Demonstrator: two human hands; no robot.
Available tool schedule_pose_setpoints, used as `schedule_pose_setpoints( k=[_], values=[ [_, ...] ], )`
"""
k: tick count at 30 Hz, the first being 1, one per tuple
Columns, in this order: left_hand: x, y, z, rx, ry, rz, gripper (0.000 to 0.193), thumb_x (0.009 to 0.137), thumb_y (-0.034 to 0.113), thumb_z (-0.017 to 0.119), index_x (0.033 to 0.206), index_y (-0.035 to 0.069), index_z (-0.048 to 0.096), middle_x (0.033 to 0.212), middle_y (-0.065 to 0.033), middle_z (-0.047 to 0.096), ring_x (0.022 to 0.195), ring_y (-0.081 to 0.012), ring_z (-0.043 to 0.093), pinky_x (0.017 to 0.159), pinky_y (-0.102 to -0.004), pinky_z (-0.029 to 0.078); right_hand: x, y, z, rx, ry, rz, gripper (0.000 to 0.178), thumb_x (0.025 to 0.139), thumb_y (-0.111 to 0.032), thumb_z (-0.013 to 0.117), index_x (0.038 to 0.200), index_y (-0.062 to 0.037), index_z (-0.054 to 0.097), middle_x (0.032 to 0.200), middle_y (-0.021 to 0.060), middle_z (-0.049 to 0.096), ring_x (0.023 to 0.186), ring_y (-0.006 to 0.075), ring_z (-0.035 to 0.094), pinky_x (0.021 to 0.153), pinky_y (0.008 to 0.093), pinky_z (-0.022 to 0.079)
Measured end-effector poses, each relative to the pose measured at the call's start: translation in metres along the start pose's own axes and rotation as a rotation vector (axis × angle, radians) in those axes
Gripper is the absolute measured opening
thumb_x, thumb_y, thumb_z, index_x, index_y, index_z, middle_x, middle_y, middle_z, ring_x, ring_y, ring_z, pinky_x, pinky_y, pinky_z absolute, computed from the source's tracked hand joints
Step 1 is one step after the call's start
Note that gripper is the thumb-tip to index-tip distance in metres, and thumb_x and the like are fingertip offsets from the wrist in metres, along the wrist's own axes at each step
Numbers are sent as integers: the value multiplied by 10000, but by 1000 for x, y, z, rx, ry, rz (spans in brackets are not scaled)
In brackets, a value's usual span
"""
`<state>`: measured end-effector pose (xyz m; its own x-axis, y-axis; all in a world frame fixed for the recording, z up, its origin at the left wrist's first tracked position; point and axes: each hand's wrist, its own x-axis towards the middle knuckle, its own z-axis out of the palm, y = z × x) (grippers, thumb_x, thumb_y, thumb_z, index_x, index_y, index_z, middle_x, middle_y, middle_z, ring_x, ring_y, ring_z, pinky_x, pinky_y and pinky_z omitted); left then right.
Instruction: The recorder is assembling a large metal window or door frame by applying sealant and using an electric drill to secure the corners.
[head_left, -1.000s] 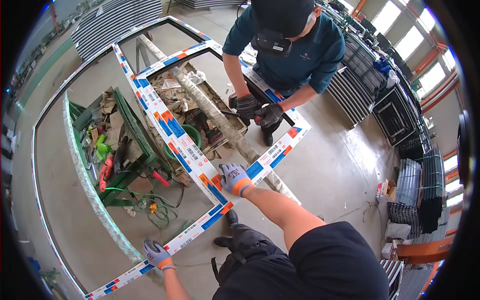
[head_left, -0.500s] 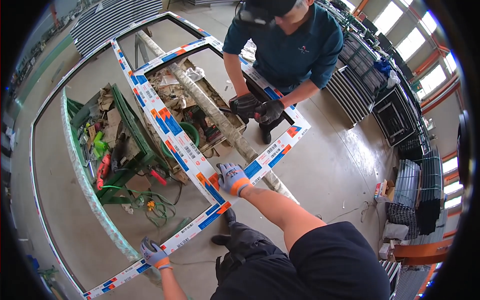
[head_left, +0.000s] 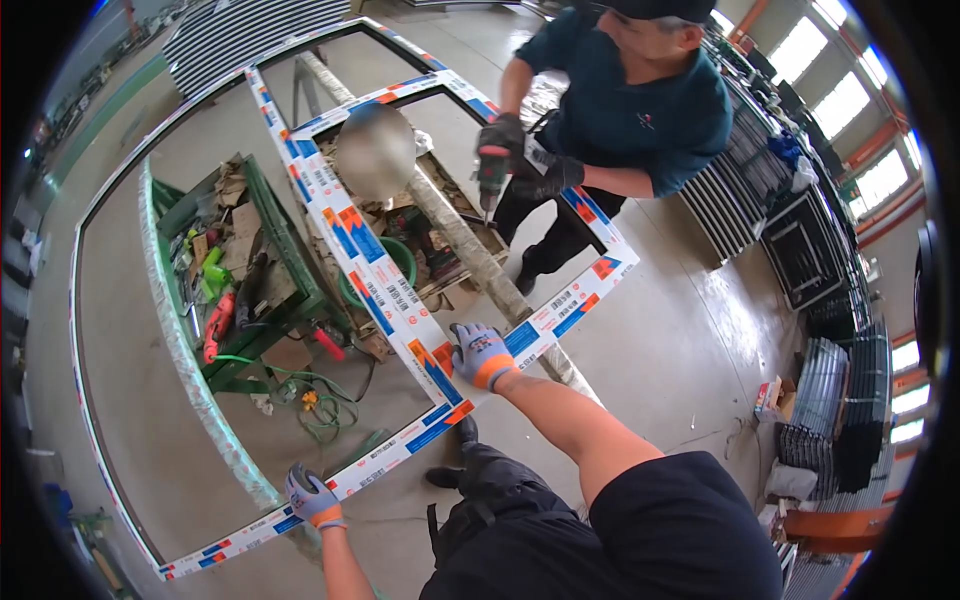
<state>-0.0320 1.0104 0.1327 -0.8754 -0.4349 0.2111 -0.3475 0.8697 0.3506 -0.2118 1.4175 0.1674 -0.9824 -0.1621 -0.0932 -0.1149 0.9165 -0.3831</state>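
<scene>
A large window frame (head_left: pixel 395 290), wrapped in white, blue and orange protective film, lies across padded supports in front of me. My left hand (head_left: pixel 314 496), in a grey and orange work glove, is closed around its near rail. My right hand (head_left: pixel 481 357), gloved alike, grips the frame near the corner of the inner sash, fingers curled over the bar. Across from me, a co-worker in dark gloves holds a cordless drill (head_left: pixel 491 172) pointing down at the far side of the sash. Where its tip meets the frame is not clear.
Below the frame stands a green metal cart (head_left: pixel 290 300) with tools, a red power tool (head_left: pixel 219 326) and scraps. A green cord (head_left: pixel 325 420) lies on the floor. A padded beam (head_left: pixel 460 245) runs beneath the sash. Stacked profiles (head_left: pixel 820 385) stand at the right.
The co-worker has straightened up, moved slightly right and now shows a drill in one hand. My hands keep their places on the frame; the whole view has shifted a little.
</scene>
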Motion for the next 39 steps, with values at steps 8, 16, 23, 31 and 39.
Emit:
schedule_pose_setpoints(
  k=[8,16,23,31,39],
  values=[
    [-2,7,0,-53,27,-56,245,864,129,618,1099,63,643,1113,-135,658,1068,-328,602,938,-422,469,-4,1,-4,-44,-40,54,469,867,-278,543,1269,-37,530,1217,191,577,1165,342,527,1011,456,403],
    [4,12,1,-17,59,-30,257,844,116,612,1095,69,639,1101,-139,653,1052,-331,596,932,-435,467,8,4,0,-42,-8,37,473,856,-280,549,1260,-34,537,1182,181,603,1118,339,554,970,448,427],
    [-2,-1,-6,60,-41,-131,316,801,268,628,1040,63,657,1023,-148,648,965,-350,612,858,-462,488,4,4,15,-57,12,25,468,860,-282,535,1241,-13,578,1124,217,646,1045,380,607,952,451,455],
    [-5,0,-16,-32,56,-65,293,822,292,611,1033,95,664,1037,-129,664,972,-328,618,871,-443,493,-5,3,19,-68,147,-88,350,829,-153,535,1140,-16,619,1025,204,642,962,384,599,873,460,470],
    [-4,5,-15,-21,-5,-85,305,841,292,598,1067,99,665,1060,-123,666,1008,-309,616,898,-434,487,0,9,22,-30,121,-78,399,799,-159,558,1170,-15,591,1035,205,636,1002,381,587,901,468,451]
  ],
)
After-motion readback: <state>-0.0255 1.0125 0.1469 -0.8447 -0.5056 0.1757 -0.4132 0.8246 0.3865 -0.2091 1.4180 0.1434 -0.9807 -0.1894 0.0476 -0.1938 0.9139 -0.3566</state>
